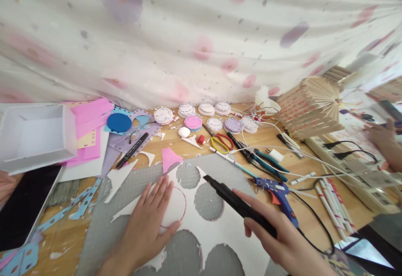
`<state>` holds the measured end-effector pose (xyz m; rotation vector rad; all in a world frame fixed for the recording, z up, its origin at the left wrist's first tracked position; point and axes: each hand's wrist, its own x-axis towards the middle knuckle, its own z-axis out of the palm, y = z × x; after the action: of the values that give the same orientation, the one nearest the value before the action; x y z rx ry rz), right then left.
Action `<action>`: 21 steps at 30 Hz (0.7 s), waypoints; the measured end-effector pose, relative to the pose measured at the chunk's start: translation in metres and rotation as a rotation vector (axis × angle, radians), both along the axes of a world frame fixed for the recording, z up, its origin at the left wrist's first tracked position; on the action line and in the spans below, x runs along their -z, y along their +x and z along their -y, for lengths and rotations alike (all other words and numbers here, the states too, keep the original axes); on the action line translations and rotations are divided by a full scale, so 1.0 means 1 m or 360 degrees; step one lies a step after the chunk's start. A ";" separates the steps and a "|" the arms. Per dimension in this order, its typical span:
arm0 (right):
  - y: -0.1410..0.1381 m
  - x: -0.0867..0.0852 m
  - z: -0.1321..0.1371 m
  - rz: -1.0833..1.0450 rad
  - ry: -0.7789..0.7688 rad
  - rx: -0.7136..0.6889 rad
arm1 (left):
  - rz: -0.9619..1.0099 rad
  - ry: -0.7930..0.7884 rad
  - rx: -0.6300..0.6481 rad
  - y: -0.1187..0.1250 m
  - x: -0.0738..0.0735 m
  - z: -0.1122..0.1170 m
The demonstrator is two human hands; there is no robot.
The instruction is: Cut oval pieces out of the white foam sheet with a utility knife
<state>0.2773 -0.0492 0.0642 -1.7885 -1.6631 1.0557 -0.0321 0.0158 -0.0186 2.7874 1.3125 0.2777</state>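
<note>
My left hand lies flat with its fingers stretched over a white foam-like sheet, partly covering a circle drawn on it in red. Several round holes have been cut through this sheet, and a grey cutting mat shows through them. In my right hand is a black utility knife, held above the sheet with its tip pointing to the upper left. The tip looks apart from the sheet. A pink scrap touches the sheet's upper edge.
Several decorated discs stand along the back. To the right are scissors, pliers, a blue glue gun, loose cables and a power strip. A white box and a tablet lie left. Another person's hand is at far right.
</note>
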 end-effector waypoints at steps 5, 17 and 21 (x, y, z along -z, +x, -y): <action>-0.006 0.004 -0.008 -0.0329 -0.0126 0.0243 | 0.0087 -0.0073 -0.0033 -0.006 -0.014 0.004; -0.009 0.011 -0.038 -0.1298 0.0202 -0.0301 | -0.0133 -0.0097 0.0212 0.011 -0.026 0.031; -0.017 0.017 -0.045 -0.0866 0.0482 0.0180 | -0.0119 -0.0176 0.0166 0.016 -0.022 0.033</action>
<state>0.2601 -0.0046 0.0471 -1.2430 -1.2878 1.0540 -0.0164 -0.0173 0.0037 2.7858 1.1530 0.0943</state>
